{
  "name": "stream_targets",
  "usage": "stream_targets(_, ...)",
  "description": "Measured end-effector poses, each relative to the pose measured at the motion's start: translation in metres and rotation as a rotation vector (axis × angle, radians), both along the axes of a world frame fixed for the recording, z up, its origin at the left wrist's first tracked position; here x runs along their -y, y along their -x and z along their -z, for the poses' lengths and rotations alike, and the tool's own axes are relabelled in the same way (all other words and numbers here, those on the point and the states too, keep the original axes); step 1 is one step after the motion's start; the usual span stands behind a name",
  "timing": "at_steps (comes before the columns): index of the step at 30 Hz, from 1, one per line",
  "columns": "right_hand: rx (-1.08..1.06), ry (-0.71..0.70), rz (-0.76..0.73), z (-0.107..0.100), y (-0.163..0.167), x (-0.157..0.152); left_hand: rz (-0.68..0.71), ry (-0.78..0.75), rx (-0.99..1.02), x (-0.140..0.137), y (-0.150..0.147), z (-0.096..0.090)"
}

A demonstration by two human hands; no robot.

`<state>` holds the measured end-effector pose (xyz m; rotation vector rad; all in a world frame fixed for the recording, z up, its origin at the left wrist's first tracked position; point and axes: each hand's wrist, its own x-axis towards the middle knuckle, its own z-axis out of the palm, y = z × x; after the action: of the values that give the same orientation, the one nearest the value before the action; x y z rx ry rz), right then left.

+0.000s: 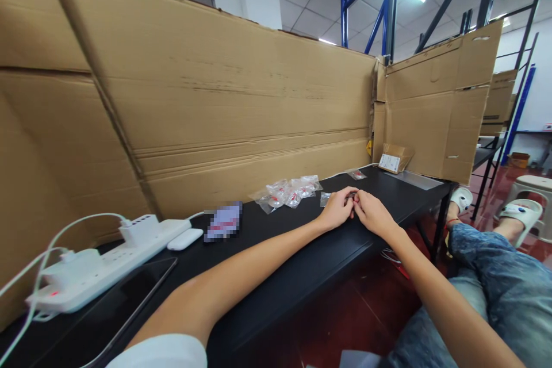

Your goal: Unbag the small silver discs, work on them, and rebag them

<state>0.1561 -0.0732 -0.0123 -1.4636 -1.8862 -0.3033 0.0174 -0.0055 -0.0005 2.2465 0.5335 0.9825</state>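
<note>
Over the front part of the black table (280, 276), my left hand (337, 209) and my right hand (371, 213) meet fingertip to fingertip. Both have curled, pinching fingers around something small with a bit of red, too hidden to name. Just left of my left hand lies a small clear plastic bag (325, 199). Farther left is a pile of clear plastic bags (290, 191) with red bits inside. Beyond my hands, another small bag (357, 175) with something red lies by the cardboard wall.
Cardboard panels (241, 92) wall the table's back and right. A white power strip (112, 267) with cables, a tablet (116, 305), a white case (185, 239) and a blurred-out item (223, 222) lie at left. A small cardboard box (394, 159) stands at the far right.
</note>
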Motion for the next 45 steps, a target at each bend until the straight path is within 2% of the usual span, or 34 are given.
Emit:
stream_targets(7,-0.237,0.005,-0.059,0.009,-0.011,-0.003,-0.411,-0.087,-0.098,-0.009,0.004,-0.004)
stream_targets(13,-0.033,0.020,-0.107,0.007,-0.009,0.002,-0.410,-0.170,-0.305,-0.013,0.003,-0.002)
stream_targets(19,-0.005,0.092,-0.136,0.004,-0.008,0.004,-0.588,-0.262,-0.481,-0.005,0.004,-0.007)
stream_targets(21,-0.003,0.089,-0.135,0.003,-0.008,0.004,-0.610,-0.294,-0.539,-0.002,0.004,-0.007)
stream_targets(24,-0.029,0.032,-0.079,0.005,-0.011,0.003,-0.581,-0.308,-0.567,-0.003,0.004,-0.006)
stream_targets(27,-0.123,-0.056,0.104,0.010,-0.018,-0.003,-0.491,-0.315,-0.523,-0.008,0.003,-0.001)
stream_targets(30,-0.171,-0.005,0.221,0.016,-0.027,-0.011,-0.394,-0.345,-0.447,-0.013,0.002,0.003)
stream_targets(34,-0.144,0.098,0.211,0.021,-0.033,-0.018,-0.347,-0.414,-0.350,-0.011,0.001,0.004)
stream_targets(38,-0.161,0.127,0.176,0.021,-0.035,-0.020,-0.178,-0.501,-0.306,-0.005,0.000,0.002)
stream_targets(41,-0.176,0.159,0.163,0.018,-0.036,-0.020,-0.074,-0.503,-0.307,-0.003,-0.001,0.002)
stream_targets(45,-0.177,0.210,0.164,0.014,-0.034,-0.019,-0.059,-0.463,-0.328,-0.004,-0.001,0.001)
